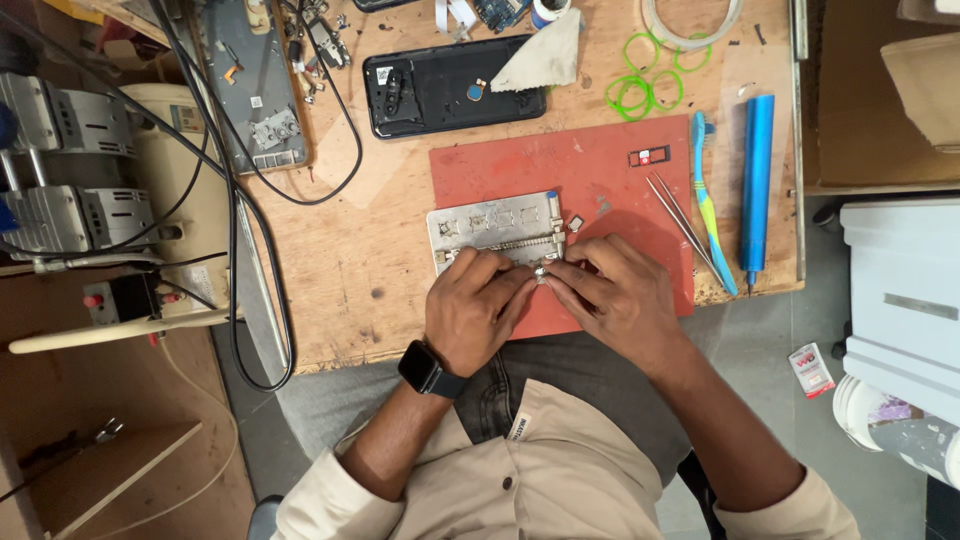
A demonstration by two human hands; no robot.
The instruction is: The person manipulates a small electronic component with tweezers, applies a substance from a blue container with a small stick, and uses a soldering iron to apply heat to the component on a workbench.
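At the centre of the frame we see both hands meeting over a small shiny metal part (541, 271), which lies at the lower edge of a silver metal fixture plate (495, 228). The left hand (472, 310) has its fingers curled down with the fingertips pinching the part from the left; a black smartwatch (428, 369) sits on that wrist. The right hand (618, 297) comes in from the right, its fingertips closed on the same part, so both grips are tight around it and touching each other.

The fixture plate rests on a red work mat (600, 170) that lies on the wooden bench (350, 260). To the right on the mat we see thin metal tweezers (678, 215), then a blue and green toothbrush (708, 205), and beside it a blue cylindrical tool (756, 190). Above the mat, in the upper middle, lies an opened black phone (450, 95) with a cloth (545, 55) on its corner, and green rubber bands (645, 80) lie near it to the right.
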